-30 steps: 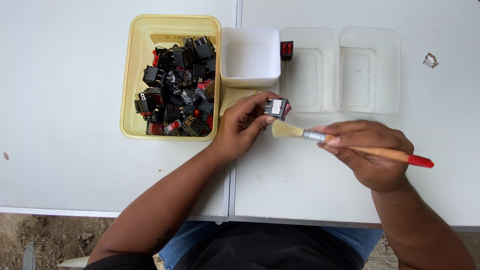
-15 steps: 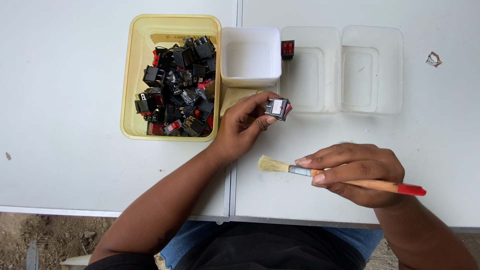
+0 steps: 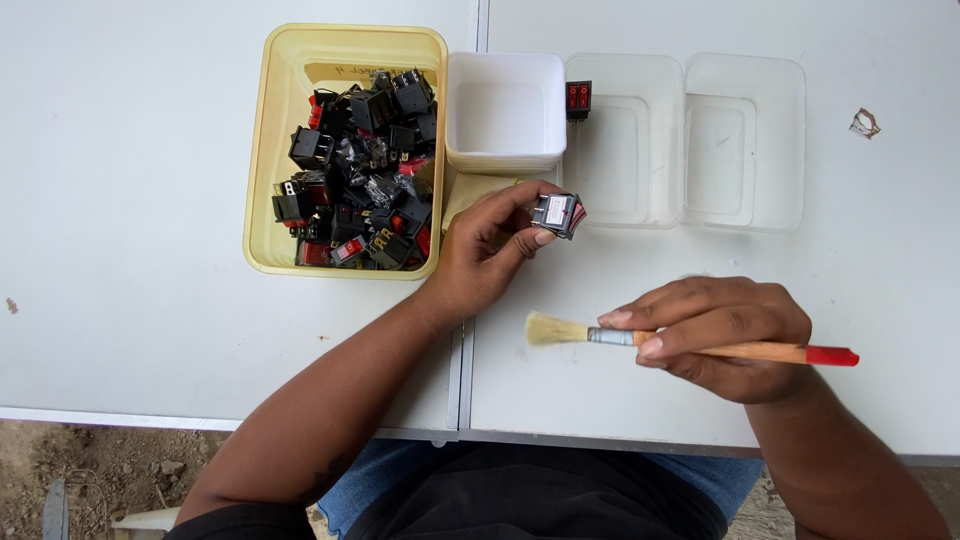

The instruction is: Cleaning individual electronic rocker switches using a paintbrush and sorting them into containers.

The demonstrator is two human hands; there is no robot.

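Observation:
My left hand (image 3: 490, 250) pinches a small black rocker switch (image 3: 558, 213) with red faces and metal terminals, held above the white table just below the small white tub. My right hand (image 3: 715, 335) grips a paintbrush (image 3: 690, 343) with a wooden handle, red tip and pale bristles. The bristles point left and sit well below the switch, not touching it.
A yellow bin (image 3: 270, 150) at the left holds several black and red switches. A small white tub (image 3: 505, 110) stands beside it. A clear two-compartment tray (image 3: 745, 140) lies to the right, with one switch (image 3: 578, 98) at its left edge. A scrap (image 3: 864, 123) lies far right.
My right hand has drawn the brush down and away from the switch, towards me. My left hand still holds the switch in nearly the same place.

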